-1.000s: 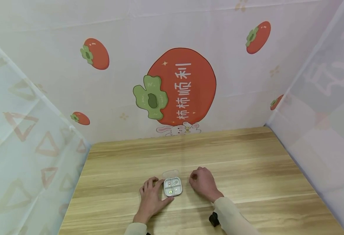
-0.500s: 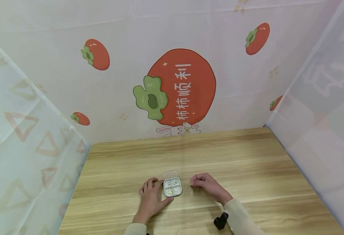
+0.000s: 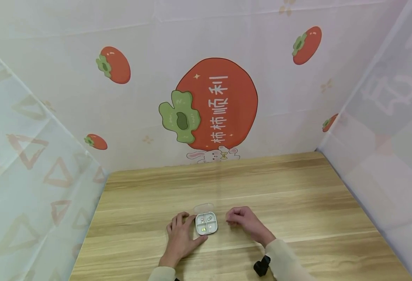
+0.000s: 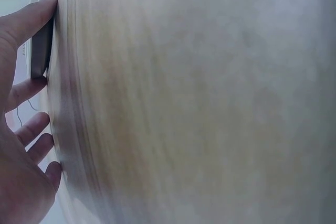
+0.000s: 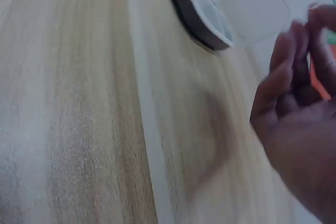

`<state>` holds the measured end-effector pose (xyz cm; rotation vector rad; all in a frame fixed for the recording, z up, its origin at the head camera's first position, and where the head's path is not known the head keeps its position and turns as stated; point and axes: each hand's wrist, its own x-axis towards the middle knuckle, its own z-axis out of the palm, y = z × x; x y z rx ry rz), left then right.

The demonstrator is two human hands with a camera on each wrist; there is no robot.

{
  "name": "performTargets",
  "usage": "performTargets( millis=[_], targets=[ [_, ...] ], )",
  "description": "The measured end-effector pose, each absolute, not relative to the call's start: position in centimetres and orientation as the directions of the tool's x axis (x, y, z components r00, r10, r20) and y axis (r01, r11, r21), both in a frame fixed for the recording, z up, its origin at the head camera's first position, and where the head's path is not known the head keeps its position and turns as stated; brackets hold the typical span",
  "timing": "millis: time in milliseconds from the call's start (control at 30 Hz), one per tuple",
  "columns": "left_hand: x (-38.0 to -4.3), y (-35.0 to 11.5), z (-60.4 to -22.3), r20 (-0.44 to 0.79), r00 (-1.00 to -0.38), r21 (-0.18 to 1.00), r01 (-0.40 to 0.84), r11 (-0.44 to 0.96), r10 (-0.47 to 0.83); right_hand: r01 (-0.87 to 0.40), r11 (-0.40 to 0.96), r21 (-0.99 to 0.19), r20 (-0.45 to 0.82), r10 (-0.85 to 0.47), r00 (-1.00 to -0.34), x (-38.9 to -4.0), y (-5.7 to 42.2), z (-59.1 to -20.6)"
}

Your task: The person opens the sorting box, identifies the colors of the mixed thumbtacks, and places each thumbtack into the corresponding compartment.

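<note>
A small white pill box (image 3: 207, 223) stands on the table with its clear lid (image 3: 204, 208) swung back at the far side. Its several compartments hold tiny round pieces, some clear, some yellowish. My left hand (image 3: 183, 236) grips the box from the left, thumb at the near side and forefinger at the far corner; the other fingertips rest on the table. To the right of the box is my right hand (image 3: 248, 224), fingers curled and thumb and fingertips brought together, apart from the box. I cannot tell whether something tiny sits between those fingertips.
The wood-grain table (image 3: 149, 191) meets a white back cloth (image 3: 142, 97) printed with persimmons. Pale cloth walls stand on the left (image 3: 26, 156) and right (image 3: 388, 156). A black wrist device (image 3: 262, 266) sits by the right sleeve.
My right hand has turned and its wrist has swung outward to the right, its fingertips now pointing left at the box. The left hand and the box have stayed in place.
</note>
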<state>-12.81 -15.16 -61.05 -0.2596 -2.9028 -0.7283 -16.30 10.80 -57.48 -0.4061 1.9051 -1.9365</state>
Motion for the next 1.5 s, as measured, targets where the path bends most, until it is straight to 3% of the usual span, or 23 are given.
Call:
performTargets(
  millis=[67, 167, 300, 433, 600, 833, 1167, 1500],
  targets=[
    [-12.8, -15.2, -61.0, 0.18, -0.975, 0.459, 0.202, 0.865, 0.132, -0.077, 0.204, -0.976, -0.018, -0.428, -0.903, -16.2, 9.9, -57.8],
    [-12.8, -15.1, -61.0, 0.176, -0.975, 0.458, 0.201, 0.866, 0.133, -0.284, 0.45, -0.847, 0.086, -0.412, -0.907, -16.1, 8.5, -57.9],
    [-12.9, -15.2, -60.9, 0.144, -0.981, 0.456, 0.18, 0.872, 0.127, -0.487, 0.635, -0.599, 0.227, -0.449, -0.864, -15.9, 6.8, -57.6],
    [-12.9, -15.1, -60.9, 0.129, -0.984, 0.452, 0.17, 0.875, 0.125, -0.566, 0.736, -0.373, 0.281, -0.491, -0.824, -16.0, 5.5, -57.5],
    [-13.0, -15.0, -60.8, 0.13, -0.982, 0.45, 0.179, 0.875, 0.134, -0.56, 0.789, -0.254, 0.236, -0.51, -0.827, -16.2, 4.7, -57.5],
    [-12.9, -15.0, -60.7, 0.133, -0.982, 0.451, 0.178, 0.875, 0.132, -0.544, 0.805, -0.235, 0.206, -0.506, -0.838, -16.3, 4.6, -57.3],
    [-12.9, -15.1, -60.9, 0.137, -0.981, 0.455, 0.183, 0.872, 0.135, -0.538, 0.789, -0.297, 0.228, -0.489, -0.842, -16.1, 4.6, -57.5],
    [-12.9, -15.2, -60.9, 0.184, -0.974, 0.454, 0.203, 0.867, 0.132, -0.391, 0.764, -0.514, 0.163, -0.36, -0.919, -15.3, 6.3, -57.4]
  ],
)
